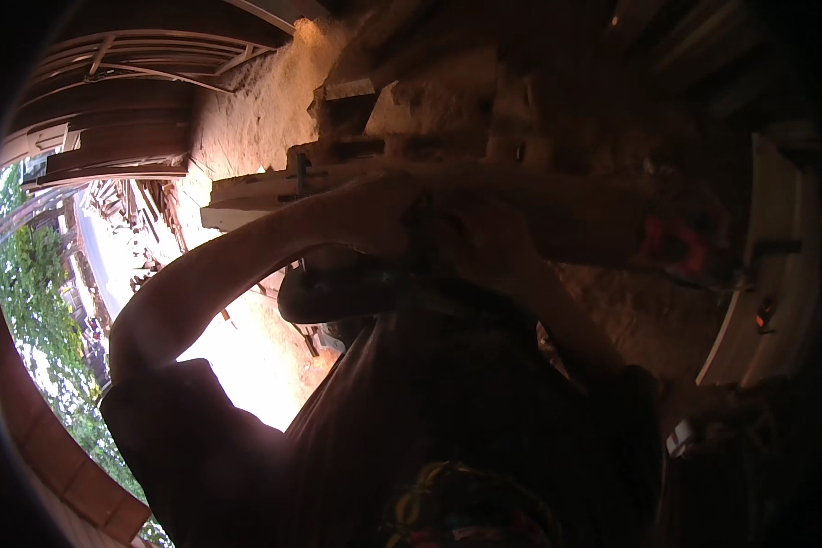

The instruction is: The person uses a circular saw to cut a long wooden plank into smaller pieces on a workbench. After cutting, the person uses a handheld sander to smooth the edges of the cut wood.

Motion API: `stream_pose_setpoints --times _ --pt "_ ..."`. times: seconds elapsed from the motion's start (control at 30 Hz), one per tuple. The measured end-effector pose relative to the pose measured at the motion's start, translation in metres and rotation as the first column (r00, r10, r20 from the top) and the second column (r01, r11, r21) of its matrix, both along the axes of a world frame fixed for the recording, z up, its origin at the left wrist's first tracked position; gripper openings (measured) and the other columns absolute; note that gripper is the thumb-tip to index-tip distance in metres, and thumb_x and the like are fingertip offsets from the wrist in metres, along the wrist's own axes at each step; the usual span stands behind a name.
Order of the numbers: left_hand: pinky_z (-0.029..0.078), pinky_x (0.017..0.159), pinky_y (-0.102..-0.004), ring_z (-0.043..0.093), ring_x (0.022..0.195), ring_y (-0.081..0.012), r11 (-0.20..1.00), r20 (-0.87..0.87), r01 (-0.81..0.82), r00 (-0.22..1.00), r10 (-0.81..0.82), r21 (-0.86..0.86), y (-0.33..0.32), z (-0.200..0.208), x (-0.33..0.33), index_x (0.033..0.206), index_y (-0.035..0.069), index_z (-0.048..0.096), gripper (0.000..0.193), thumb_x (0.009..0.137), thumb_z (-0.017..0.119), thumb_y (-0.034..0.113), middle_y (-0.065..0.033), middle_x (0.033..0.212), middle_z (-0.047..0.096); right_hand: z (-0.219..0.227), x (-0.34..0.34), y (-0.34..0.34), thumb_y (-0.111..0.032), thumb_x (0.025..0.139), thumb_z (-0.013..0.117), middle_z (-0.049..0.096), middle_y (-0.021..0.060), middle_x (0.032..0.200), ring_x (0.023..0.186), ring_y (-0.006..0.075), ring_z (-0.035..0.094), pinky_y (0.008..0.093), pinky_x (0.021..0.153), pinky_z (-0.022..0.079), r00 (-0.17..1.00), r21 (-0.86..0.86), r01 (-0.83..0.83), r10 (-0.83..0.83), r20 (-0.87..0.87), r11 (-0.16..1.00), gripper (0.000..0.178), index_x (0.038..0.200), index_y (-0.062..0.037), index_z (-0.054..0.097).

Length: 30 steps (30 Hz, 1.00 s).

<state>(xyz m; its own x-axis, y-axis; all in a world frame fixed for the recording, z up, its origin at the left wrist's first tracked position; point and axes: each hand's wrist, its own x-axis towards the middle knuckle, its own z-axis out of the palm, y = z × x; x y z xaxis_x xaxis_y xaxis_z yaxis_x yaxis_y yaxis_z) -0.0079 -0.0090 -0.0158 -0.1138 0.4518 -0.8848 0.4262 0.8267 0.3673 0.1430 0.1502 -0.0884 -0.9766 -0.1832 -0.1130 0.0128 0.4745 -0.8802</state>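
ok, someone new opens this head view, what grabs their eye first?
Blown-out bright ground left of centre, framed by the left arm, then green foliage along the far-left rim. Next, a red object in the gloom at right; the left hand and right hand sit close together near the middle, too dark to read their grip.

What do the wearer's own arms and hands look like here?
A dark shirt with dark short sleeves leaves both forearms bare. The left hand and right hand look ungloved, but deep shadow hides finer detail.
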Motion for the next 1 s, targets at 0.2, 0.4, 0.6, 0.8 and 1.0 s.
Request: stream_pose_setpoints --times 0.2,0.4,0.6,0.8,1.0 --pt "0.056 0.103 -0.0464 0.069 0.117 -0.0411 0.991 -0.002 -0.054 0.999 0.054 0.124 -0.001 0.007 -0.002 0.125 -0.004 0.065 0.061 0.074 0.083 0.024 -0.0263 0.121 0.070 -0.015 -0.001 -0.013 -0.028 0.106 0.055 0.078 0.0174 0.098 0.083 0.0380 0.077 0.0502 0.076 0.063 0.985 0.197 -0.048 0.079 -0.153 0.979 0.033 0.123 -0.0037 0.069" --pt "0.056 0.101 -0.0456 0.069 0.117 -0.0400 0.995 0.054 -0.077 0.996 0.073 0.058 0.001 0.009 -0.006 0.128 -0.005 0.064 0.063 0.074 0.082 0.022 -0.0258 0.122 0.070 0.021 -0.007 0.007 -0.023 0.105 0.058 0.077 0.0177 0.106 0.092 0.0341 0.077 0.0485 0.080 0.063 0.990 0.131 -0.073 0.087 -0.107 0.989 0.030 0.127 -0.0052 0.068" --pt "0.056 0.103 -0.0438 0.069 0.119 -0.0376 0.975 0.134 -0.169 0.980 0.150 0.145 0.001 0.007 -0.006 0.134 -0.005 0.062 0.069 0.072 0.083 0.016 -0.0259 0.128 0.070 -0.027 0.010 -0.003 -0.032 0.109 0.053 0.075 0.0174 0.114 0.102 0.0334 0.075 0.0490 0.090 0.060 0.910 0.145 0.033 0.030 -0.414 0.989 0.036 0.127 -0.0060 0.070" --pt "0.055 0.104 -0.0434 0.069 0.121 -0.0357 0.971 0.113 -0.145 0.986 0.125 0.192 -0.005 -0.002 -0.004 0.137 -0.002 0.063 0.068 0.073 0.082 0.012 -0.0240 0.127 0.071 0.002 -0.010 -0.002 -0.032 0.113 0.048 0.076 0.0191 0.111 0.098 0.0388 0.075 0.0512 0.092 0.059 0.978 -0.205 -0.049 0.088 0.188 0.977 0.038 0.129 -0.0045 0.068" --pt "0.056 0.102 -0.0428 0.071 0.116 -0.0352 0.960 0.180 -0.181 0.973 0.143 0.214 -0.002 0.002 -0.006 0.132 -0.002 0.066 0.063 0.071 0.080 0.010 -0.0218 0.119 0.074 0.025 0.008 0.010 -0.030 0.113 0.048 0.075 0.0194 0.111 0.098 0.0412 0.074 0.0504 0.092 0.059 0.977 0.063 0.027 -0.013 -0.214 0.998 0.036 0.129 -0.0045 0.068"
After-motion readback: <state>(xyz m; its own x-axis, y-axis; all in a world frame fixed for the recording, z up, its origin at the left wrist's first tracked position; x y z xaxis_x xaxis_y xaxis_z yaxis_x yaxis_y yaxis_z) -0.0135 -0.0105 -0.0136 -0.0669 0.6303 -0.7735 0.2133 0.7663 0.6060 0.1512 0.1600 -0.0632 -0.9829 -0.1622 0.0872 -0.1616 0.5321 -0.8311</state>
